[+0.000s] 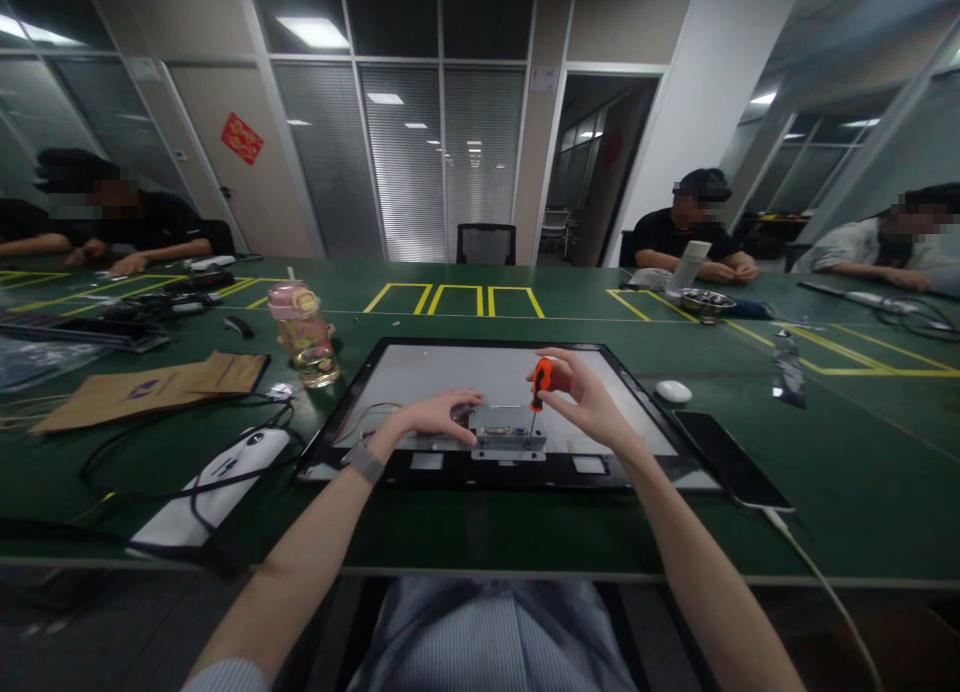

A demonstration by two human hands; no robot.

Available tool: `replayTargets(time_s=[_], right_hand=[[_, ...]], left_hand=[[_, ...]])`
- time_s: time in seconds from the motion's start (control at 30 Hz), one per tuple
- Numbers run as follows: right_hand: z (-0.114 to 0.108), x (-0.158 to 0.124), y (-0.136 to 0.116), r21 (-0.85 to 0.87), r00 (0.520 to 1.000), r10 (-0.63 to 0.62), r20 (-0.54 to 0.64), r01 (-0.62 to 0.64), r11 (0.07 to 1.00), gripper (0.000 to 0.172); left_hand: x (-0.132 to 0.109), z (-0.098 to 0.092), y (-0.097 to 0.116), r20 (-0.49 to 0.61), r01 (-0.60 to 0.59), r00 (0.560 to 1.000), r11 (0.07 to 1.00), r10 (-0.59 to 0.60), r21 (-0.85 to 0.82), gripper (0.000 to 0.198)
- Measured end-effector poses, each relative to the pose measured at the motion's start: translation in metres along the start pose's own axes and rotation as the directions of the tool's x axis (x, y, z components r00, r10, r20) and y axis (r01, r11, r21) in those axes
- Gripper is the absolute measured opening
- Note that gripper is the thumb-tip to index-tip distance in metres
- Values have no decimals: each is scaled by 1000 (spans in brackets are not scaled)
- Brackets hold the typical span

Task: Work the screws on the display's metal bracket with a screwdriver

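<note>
A flat display panel with a black frame lies on the green table, its pale back facing up. Near its front edge sits a metal bracket with connector ports. My right hand grips an orange and black screwdriver, held upright with the shaft pointing down at the bracket's right part. At the bracket's left end is my left hand, thumb and fingers curved round its side and a dark part there. What lies under the left palm is hidden.
Left of the panel are a white power strip with black cables, a brown paper envelope and a pink-lidded bottle. To the right lie a phone on a cable and a white earbud case. Several people sit across the table.
</note>
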State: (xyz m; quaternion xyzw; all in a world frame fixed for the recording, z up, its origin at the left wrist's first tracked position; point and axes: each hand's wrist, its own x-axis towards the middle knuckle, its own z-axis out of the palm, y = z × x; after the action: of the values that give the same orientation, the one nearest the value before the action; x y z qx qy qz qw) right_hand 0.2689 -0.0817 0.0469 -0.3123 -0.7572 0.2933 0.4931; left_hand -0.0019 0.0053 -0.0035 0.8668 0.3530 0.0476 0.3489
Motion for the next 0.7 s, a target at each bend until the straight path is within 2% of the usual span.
replayTargets(time_s=[0.13, 0.3, 0.47, 0.7], right_hand=[[1, -1, -2, -10, 999, -13, 33, 14, 1000, 39], [1, 0, 2, -56, 999, 6, -34, -8, 998, 44], [0, 0, 3, -12, 1000, -13, 14, 13, 1000, 46], [1, 1, 4, -92, 1000, 7, 2, -7, 996, 47]], left_hand=[[-1, -1, 3, -11, 1, 1000, 1000, -1, 3, 83], [-3, -2, 7, 7, 15, 1000, 1000, -15, 19, 85], [-3, -1, 7, 3, 7, 1000, 1000, -7, 13, 84], [-3, -2, 8, -4, 21, 1000, 1000, -21, -2, 83]])
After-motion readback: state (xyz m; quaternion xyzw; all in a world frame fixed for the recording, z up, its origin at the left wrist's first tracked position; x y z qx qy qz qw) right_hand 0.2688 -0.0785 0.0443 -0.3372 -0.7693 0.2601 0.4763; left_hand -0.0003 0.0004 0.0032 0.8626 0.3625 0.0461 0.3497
